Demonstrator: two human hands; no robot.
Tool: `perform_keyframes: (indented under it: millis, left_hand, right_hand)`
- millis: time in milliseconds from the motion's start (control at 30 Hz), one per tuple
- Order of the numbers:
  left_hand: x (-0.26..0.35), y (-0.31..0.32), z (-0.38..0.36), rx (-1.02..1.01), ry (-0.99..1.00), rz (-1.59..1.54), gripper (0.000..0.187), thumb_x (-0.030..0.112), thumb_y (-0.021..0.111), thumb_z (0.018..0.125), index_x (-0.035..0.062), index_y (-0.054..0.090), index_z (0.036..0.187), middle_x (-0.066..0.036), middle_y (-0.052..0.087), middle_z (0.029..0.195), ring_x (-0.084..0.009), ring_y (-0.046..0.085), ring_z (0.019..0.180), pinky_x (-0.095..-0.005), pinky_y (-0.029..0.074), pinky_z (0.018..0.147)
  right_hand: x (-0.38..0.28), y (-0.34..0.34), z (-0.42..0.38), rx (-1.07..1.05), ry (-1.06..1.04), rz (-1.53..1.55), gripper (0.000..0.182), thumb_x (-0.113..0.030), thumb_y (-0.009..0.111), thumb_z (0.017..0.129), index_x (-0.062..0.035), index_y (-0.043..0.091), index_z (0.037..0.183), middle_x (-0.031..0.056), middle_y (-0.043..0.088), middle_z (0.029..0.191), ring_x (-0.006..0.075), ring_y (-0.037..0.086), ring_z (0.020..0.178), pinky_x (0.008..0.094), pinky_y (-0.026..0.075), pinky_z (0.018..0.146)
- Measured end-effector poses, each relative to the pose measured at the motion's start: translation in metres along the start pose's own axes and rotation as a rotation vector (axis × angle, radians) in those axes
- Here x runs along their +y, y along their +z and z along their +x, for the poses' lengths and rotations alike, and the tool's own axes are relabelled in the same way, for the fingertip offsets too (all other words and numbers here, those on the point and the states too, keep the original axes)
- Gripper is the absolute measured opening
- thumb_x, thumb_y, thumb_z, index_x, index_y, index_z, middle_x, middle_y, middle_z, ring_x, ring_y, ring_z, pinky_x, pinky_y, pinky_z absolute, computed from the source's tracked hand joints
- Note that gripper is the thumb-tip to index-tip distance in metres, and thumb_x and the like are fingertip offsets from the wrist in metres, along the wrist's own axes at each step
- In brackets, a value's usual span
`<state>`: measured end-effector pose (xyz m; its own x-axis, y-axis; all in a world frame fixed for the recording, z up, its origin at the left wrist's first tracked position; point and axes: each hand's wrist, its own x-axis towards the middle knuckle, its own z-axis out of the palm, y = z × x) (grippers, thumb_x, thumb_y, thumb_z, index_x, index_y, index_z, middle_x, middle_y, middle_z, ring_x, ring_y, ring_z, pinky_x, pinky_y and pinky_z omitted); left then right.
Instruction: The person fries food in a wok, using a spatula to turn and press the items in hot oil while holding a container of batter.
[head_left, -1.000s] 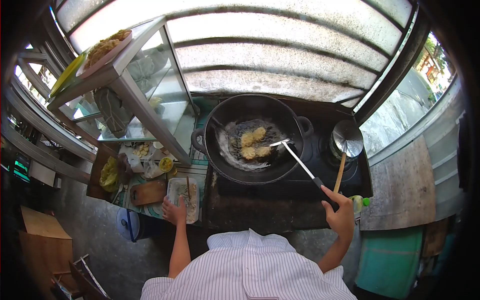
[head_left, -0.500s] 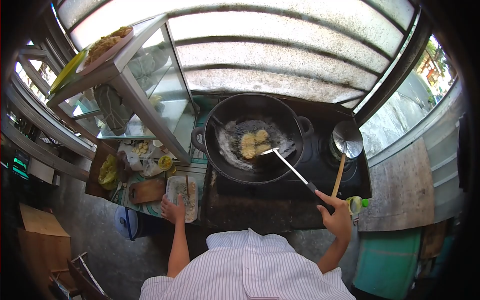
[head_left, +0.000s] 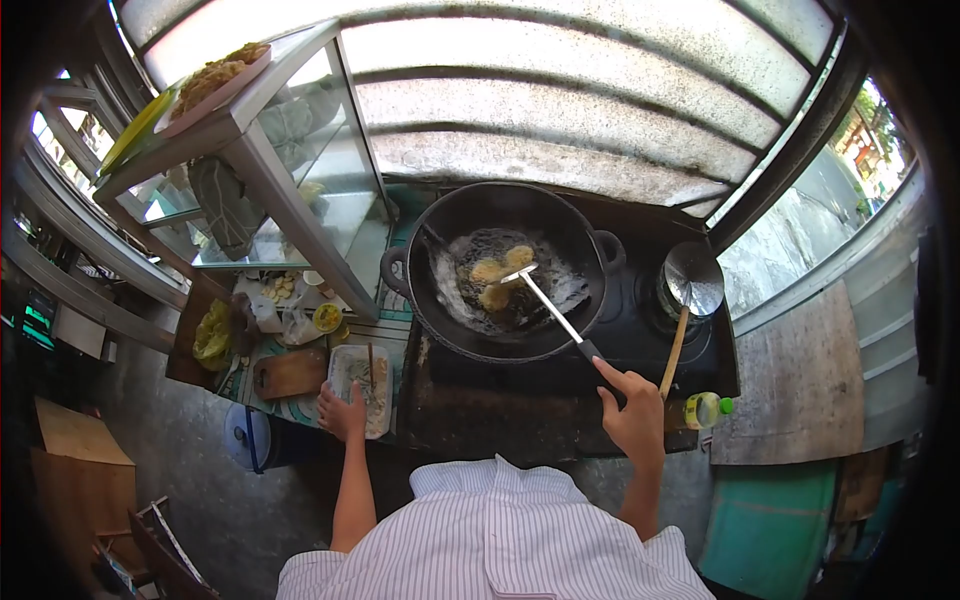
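Note:
My right hand is closed on the black handle of a long metal spatula, with the index finger stretched along it. The spatula's flat head is in the black wok, against golden fritters in bubbling oil. My left hand straddles the near left rim of a white plastic tub, thumb on the inner side and fingers outside. The tub holds pale batter and a thin brown stick. Just left of it lies a wooden cutting board.
A wooden-handled ladle rests on a pot at the right. Near it lies a green-capped bottle. At left stands a glass display case, with a plate of fried food on top. A blue lidded bucket is below the counter.
My right hand has moved left and slightly forward, bringing the spatula's head deeper into the wok. The fritters have shifted and spread apart. My left hand stays at the tub.

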<state>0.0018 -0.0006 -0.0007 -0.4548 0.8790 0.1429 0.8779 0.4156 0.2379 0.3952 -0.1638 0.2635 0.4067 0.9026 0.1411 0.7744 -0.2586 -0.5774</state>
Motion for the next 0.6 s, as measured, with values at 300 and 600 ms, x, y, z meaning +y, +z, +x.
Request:
perform_keyframes:
  millis: [300, 600]
  left_hand:
    - [0.001, -0.001, 0.000, 0.002, 0.002, -0.005, 0.069, 0.057, 0.058, 0.082, 0.0108, 0.043, 0.131, -0.013, 0.051, 0.122, -0.0310, 0.046, 0.117, -0.0475, 0.034, 0.095]
    - [0.002, 0.000, -0.001, -0.006, 0.001, 0.012, 0.068, 0.056, 0.058, 0.082, 0.0111, 0.042, 0.131, -0.012, 0.051, 0.123, -0.0303, 0.046, 0.118, -0.0473, 0.034, 0.095]
  right_hand:
    - [0.005, 0.015, 0.012, 0.070, -0.053, 0.078, 0.045, 0.001, 0.064, 0.075, -0.0112, 0.064, 0.119, 0.0177, 0.053, 0.067, 0.0349, 0.052, 0.061, 0.0401, 0.040, 0.061]
    - [0.014, 0.043, 0.014, 0.020, -0.004, 0.024, 0.045, -0.002, 0.063, 0.077, -0.0133, 0.063, 0.121, 0.0165, 0.058, 0.074, 0.0354, 0.059, 0.072, 0.0414, 0.045, 0.067]
